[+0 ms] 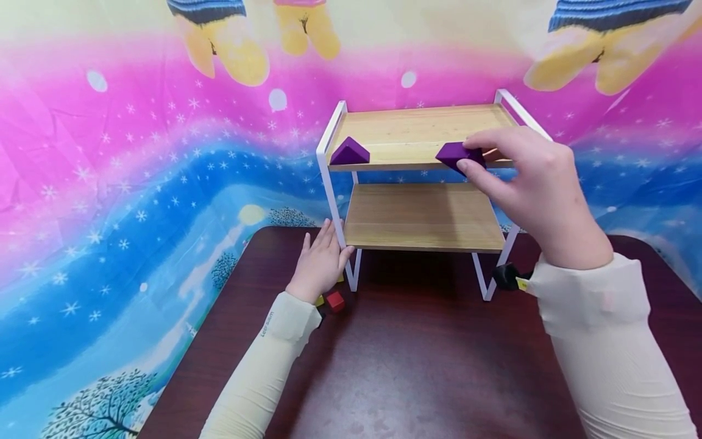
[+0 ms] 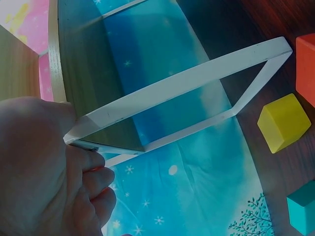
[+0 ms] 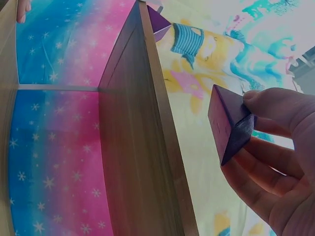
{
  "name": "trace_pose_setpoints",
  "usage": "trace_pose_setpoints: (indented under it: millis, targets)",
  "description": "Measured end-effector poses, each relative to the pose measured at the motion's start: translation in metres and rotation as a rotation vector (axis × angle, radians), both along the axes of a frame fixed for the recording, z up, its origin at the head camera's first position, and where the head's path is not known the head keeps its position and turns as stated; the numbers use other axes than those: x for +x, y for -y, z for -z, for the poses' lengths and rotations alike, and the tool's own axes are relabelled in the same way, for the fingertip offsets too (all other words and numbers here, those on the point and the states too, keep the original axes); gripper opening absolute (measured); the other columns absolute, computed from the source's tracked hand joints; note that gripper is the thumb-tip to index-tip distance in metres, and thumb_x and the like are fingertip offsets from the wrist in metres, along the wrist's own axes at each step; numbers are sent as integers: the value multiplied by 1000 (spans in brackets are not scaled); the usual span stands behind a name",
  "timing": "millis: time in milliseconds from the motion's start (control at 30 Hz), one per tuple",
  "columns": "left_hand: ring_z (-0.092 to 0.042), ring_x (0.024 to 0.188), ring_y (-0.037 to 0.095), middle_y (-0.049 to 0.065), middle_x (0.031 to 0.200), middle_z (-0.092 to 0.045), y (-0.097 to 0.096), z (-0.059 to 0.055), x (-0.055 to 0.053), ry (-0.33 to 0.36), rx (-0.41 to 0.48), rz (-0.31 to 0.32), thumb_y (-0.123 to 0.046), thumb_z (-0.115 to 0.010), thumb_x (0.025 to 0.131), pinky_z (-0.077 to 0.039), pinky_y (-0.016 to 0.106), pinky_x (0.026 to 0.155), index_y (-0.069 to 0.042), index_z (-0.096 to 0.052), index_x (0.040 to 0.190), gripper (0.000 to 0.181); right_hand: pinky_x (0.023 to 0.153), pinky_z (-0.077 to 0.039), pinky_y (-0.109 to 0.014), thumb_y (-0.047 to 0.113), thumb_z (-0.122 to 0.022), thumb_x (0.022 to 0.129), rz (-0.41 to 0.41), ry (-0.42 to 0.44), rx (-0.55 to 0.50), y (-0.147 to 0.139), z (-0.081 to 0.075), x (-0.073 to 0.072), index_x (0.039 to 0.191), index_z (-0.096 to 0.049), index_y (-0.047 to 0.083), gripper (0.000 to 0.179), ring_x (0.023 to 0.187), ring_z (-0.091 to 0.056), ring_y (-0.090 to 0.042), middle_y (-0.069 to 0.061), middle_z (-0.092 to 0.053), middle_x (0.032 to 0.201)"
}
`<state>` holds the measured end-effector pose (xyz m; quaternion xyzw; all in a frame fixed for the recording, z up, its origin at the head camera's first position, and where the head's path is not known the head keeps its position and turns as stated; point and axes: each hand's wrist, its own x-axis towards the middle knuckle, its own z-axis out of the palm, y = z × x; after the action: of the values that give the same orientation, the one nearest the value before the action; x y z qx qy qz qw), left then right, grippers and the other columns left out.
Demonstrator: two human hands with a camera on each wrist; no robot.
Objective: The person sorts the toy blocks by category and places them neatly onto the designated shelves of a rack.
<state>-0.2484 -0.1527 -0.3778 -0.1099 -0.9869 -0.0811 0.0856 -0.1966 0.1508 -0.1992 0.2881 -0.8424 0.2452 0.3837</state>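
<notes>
My right hand [image 1: 548, 189] pinches a purple triangular block [image 1: 453, 155] between thumb and fingers, at the front edge of the shelf rack's top board [image 1: 406, 131]. In the right wrist view the held block [image 3: 227, 123] appears apart from the board. Another purple triangular block [image 1: 350, 152] rests on that board's front left corner, a flat side down. My left hand [image 1: 320, 259] holds the rack's white left post [image 1: 329, 201] near the lower board [image 1: 422, 216], the thumb in front and the fingers along the outer side.
On the dark table [image 1: 417, 366], near the rack's left foot, lie a red block [image 1: 335, 301], a yellow block [image 2: 284, 123] and a teal block [image 2: 302, 209]. A printed cloth [image 1: 137, 183] hangs behind and to the left.
</notes>
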Motion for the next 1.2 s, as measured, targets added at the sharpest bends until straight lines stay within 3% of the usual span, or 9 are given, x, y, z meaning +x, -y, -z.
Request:
trace_pose_setpoints:
  millis: [133, 267, 333, 400, 700, 1200]
  targets:
    - [-2, 143, 17, 3, 156, -12, 0, -1, 1, 6, -6, -2, -52, -23, 98, -2, 52, 112, -17, -13, 152, 65, 86, -39, -9, 18, -76, 80, -1, 3, 8, -2, -2, -2, 117, -67, 12, 39, 95, -64, -23, -7, -67, 110]
    - [-2, 143, 17, 3, 156, -12, 0, -2, 2, 3, -3, 2, -52, -24, 99, -3, 52, 112, -16, -14, 152, 65, 86, -50, -29, 17, -76, 80, -2, -9, 28, -2, -5, -5, 117, -66, 11, 39, 97, -63, -23, -7, -67, 109]
    - [-2, 143, 17, 3, 156, -12, 0, -2, 2, 2, -2, 3, -52, -25, 99, -3, 52, 112, -16, -14, 152, 65, 82, -52, -42, 17, -75, 81, -5, -8, 38, -2, -6, -6, 118, -66, 11, 38, 97, -63, -24, -8, -67, 110]
    - [-3, 143, 17, 4, 156, -13, 0, -2, 2, 0, 2, 5, -51, -26, 99, -3, 52, 112, -15, -15, 152, 65, 79, -52, -47, 16, -74, 81, -13, -7, 46, -2, -8, -7, 118, -66, 11, 38, 98, -63, -25, -8, -66, 111]
    - [-5, 144, 18, 4, 156, -13, 0, -1, 1, -1, -8, 0, -51, -28, 99, -4, 53, 112, -16, -14, 152, 64, 84, -50, -45, 11, -74, 81, -63, -44, 71, 2, -15, -14, 115, -66, 7, 35, 99, -62, -26, -10, -65, 113]
    - [-4, 144, 19, 4, 156, -12, -1, -3, 3, 8, -14, -1, -52, -26, 99, -3, 52, 112, -15, -15, 152, 65, 87, -49, -41, 10, -73, 81, -133, 22, 108, 12, -26, -21, 113, -67, 7, 32, 103, -59, -22, -9, -65, 113]
